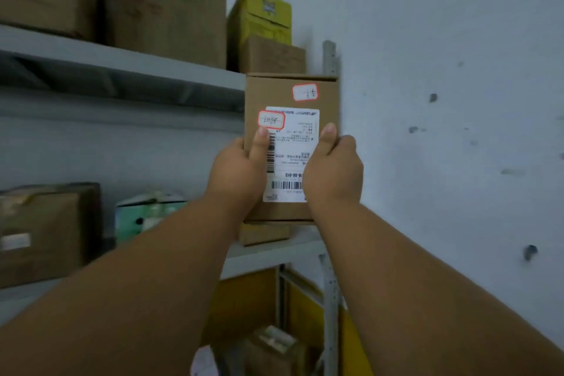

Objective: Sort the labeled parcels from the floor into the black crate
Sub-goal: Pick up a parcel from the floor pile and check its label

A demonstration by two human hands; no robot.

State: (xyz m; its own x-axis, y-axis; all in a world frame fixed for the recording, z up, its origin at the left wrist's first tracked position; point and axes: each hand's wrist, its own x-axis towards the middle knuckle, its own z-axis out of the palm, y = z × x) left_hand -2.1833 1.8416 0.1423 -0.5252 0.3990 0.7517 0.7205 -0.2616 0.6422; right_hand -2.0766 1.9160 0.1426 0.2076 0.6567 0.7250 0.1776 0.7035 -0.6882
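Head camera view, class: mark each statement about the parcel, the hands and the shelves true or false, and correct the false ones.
1. Both hands hold the cardboard parcel. True: left hand and right hand each have a grip on it, thumbs on its front.
2. The parcel carries a white shipping label. True.
3. The parcel has no red-edged stickers. False: it shows two.
4. A yellow box sits on the upper shelf. True.
5. The parcel lies inside a black crate. False: it is held up before the shelves; no crate shows.
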